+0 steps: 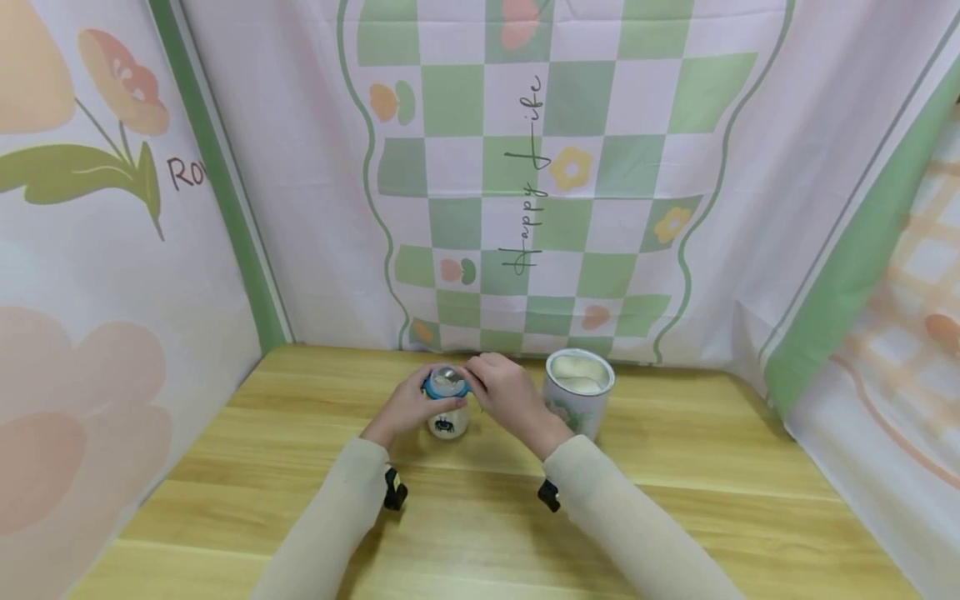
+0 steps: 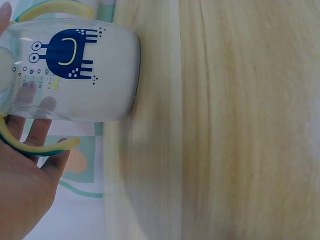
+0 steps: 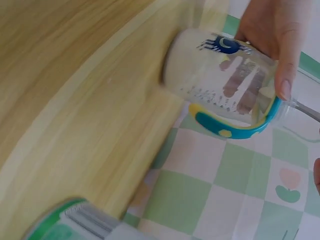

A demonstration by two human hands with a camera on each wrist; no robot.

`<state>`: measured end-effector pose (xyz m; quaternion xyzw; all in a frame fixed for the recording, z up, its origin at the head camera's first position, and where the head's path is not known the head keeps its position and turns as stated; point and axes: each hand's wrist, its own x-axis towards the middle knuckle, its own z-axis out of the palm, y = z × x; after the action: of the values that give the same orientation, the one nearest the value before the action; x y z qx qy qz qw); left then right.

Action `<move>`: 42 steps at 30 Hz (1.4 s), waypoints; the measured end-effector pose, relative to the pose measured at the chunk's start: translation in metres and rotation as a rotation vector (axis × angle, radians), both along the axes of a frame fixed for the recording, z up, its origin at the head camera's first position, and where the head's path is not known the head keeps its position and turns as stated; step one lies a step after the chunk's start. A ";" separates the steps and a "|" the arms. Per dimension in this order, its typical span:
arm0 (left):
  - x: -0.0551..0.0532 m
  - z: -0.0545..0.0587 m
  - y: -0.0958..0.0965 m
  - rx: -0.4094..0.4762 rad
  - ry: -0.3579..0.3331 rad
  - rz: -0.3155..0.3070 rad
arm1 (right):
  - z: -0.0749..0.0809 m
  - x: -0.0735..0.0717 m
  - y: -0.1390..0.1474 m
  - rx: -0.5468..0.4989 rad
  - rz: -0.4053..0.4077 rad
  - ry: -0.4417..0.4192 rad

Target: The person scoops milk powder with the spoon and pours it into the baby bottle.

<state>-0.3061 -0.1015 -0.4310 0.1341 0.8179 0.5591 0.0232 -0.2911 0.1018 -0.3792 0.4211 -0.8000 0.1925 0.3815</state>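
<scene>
Bottle and tin on a wooden table (image 1: 712, 450), the tin (image 1: 588, 414) serving as landmark. The clear bottle (image 1: 447, 425), bearing a dark blue creature print and white contents, is upright to the left of the tin. The left hand (image 1: 405, 408), farther left of the tin, grasps the bottle near its collar, fingers wrapped around it. The right hand (image 1: 512, 400), just left of the tin, has curled fingers pinching a metal utensil (image 3: 305, 109) at the bottle's mouth. Pale, rounded contents fill the tin's open top. A checkered curtain (image 1: 517, 167) hangs behind the tin.
</scene>
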 end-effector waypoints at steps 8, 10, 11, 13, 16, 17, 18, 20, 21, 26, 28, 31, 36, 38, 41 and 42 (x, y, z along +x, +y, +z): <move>-0.001 -0.001 -0.001 -0.001 0.001 -0.002 | 0.001 -0.001 0.002 0.074 0.074 0.106; 0.000 -0.001 -0.002 -0.002 -0.002 -0.004 | 0.002 -0.001 0.004 0.104 0.086 0.125; 0.000 -0.001 -0.002 -0.003 -0.004 -0.005 | 0.002 -0.001 0.006 0.120 0.089 0.135; 0.000 -0.001 -0.001 -0.006 -0.007 -0.006 | 0.003 0.000 0.009 0.150 0.100 0.156; 0.000 -0.001 -0.001 -0.008 -0.013 -0.005 | 0.005 0.001 0.013 0.178 0.108 0.181; 0.000 -0.001 -0.001 -0.008 -0.013 -0.003 | 0.005 0.001 0.015 0.180 0.109 0.187; 0.000 -0.001 -0.001 -0.006 -0.014 -0.001 | 0.005 0.001 0.016 0.178 0.112 0.191; 0.000 -0.001 -0.001 -0.002 -0.012 0.000 | 0.005 0.000 0.017 0.172 0.112 0.194; 0.000 -0.001 -0.001 0.000 -0.011 0.001 | 0.005 0.000 0.017 0.169 0.111 0.191; -0.001 -0.002 -0.001 0.005 -0.014 0.000 | 0.003 0.000 0.018 0.157 0.105 0.194; -0.002 -0.003 -0.001 0.003 -0.018 0.003 | 0.002 0.000 0.019 0.148 0.105 0.206; -0.002 -0.003 0.000 0.005 -0.022 -0.001 | 0.000 -0.001 0.021 0.132 0.110 0.223; -0.002 -0.002 0.000 0.000 -0.020 -0.002 | -0.002 -0.001 0.023 0.106 0.120 0.249; -0.002 -0.001 0.001 -0.002 -0.020 0.001 | -0.002 -0.001 0.023 0.103 0.120 0.253; -0.001 -0.001 0.001 0.003 -0.022 0.001 | -0.002 0.000 0.023 0.106 0.117 0.251; -0.001 -0.001 0.001 0.006 -0.022 -0.001 | -0.002 0.000 0.023 0.107 0.115 0.250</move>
<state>-0.3072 -0.1008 -0.4320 0.1284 0.8160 0.5628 0.0320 -0.2915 0.1253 -0.3815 0.5067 -0.7299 0.1170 0.4436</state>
